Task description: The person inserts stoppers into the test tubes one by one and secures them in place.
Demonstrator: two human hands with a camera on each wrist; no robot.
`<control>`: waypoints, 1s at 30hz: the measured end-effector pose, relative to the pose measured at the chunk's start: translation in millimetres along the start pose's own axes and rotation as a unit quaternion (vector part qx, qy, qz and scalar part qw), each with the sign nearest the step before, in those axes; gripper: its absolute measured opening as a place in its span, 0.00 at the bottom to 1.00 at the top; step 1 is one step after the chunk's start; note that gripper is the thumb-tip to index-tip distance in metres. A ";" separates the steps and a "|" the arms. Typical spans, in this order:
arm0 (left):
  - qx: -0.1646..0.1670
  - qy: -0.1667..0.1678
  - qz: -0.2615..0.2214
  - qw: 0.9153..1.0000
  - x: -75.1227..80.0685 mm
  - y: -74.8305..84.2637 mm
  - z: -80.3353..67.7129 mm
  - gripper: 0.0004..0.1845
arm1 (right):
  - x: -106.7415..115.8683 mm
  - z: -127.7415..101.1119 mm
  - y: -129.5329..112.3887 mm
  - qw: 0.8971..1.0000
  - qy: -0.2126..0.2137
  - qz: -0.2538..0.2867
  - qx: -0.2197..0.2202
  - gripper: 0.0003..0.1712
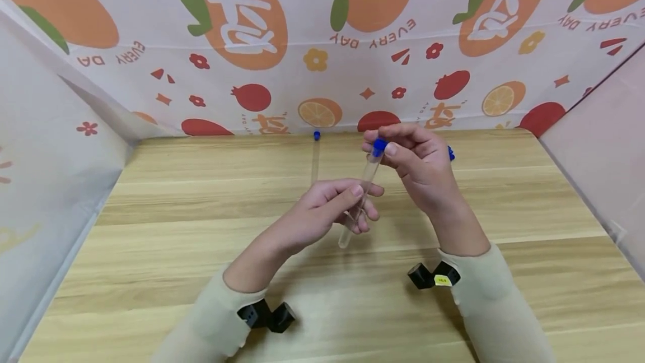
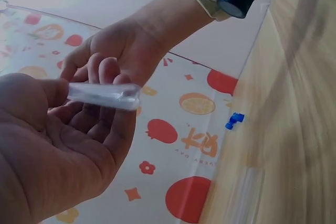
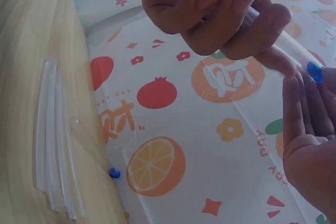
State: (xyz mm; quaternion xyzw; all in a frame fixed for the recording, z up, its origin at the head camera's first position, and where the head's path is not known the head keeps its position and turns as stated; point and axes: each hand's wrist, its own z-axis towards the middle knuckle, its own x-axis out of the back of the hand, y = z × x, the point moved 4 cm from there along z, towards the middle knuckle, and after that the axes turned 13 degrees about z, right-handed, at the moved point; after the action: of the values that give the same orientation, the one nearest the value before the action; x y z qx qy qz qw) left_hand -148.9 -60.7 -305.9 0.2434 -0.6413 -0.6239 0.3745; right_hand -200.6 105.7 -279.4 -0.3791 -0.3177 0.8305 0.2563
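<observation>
A clear test tube [image 1: 370,170] with a blue cap [image 1: 379,145] is held at a slant above the table. My left hand [image 1: 319,209] grips the tube's middle between thumb and fingers, and its rounded bottom pokes out below. At the top, my right hand [image 1: 425,170] pinches the blue cap between thumb and fingertips. The right wrist view shows the cap [image 3: 314,72] sitting at the tube's mouth. Seen from the left wrist, the bottom of the tube [image 2: 126,98] lies across the fingers.
Several clear tubes without caps [image 3: 52,140] lie side by side on the wooden table [image 1: 166,251]. Beyond them lies another tube with a blue cap [image 1: 316,135], near the back edge. Loose blue caps [image 2: 234,120] sit at the back right. A fruit-printed cloth [image 1: 292,83] stands behind.
</observation>
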 end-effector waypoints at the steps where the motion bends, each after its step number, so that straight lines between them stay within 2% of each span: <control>1: -0.004 0.000 0.003 1.000 0.5 1.4 -0.2 0.19 | -0.4 0.3 -0.7 1.000 0.002 -0.006 -0.001 0.08; 7: -0.014 0.026 0.011 1.000 3.3 7.0 0.0 0.14 | -1.3 0.6 -2.7 0.999 0.019 -0.026 0.006 0.07; 11: -0.034 0.053 0.031 0.998 4.7 10.8 -0.2 0.12 | -2.9 1.0 -3.3 0.998 0.027 -0.045 0.040 0.04; 15: -0.033 0.094 0.086 0.991 7.0 13.5 -2.2 0.12 | -6.2 -0.5 -3.6 0.994 0.041 -0.078 0.064 0.05; 18: -0.023 0.124 0.123 0.984 8.3 12.6 -2.8 0.11 | -9.3 -2.2 -4.7 0.992 0.049 -0.095 0.064 0.09; 21: -0.027 0.140 0.134 0.981 8.2 10.2 -1.4 0.11 | -10.4 -2.6 -6.4 0.991 0.058 -0.107 0.055 0.06; 24: -0.033 0.124 0.115 0.985 8.7 7.9 -0.4 0.13 | -8.4 -1.7 -6.6 0.992 0.069 -0.097 0.042 0.04; 27: -0.020 0.073 0.068 0.995 10.1 6.2 -0.2 0.17 | -3.5 -0.5 -5.3 0.994 0.083 -0.058 0.034 0.10; 30: -0.002 0.013 0.023 1.000 10.5 4.3 -0.9 0.19 | 1.0 0.7 -3.7 0.995 0.097 -0.029 0.022 0.15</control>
State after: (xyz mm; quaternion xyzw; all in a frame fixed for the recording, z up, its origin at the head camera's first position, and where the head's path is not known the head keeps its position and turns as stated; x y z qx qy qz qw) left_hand -153.9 -69.0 -299.9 0.2360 -0.6408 -0.6127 0.3979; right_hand -201.1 108.5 -276.9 -0.4429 -0.2843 0.7884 0.3185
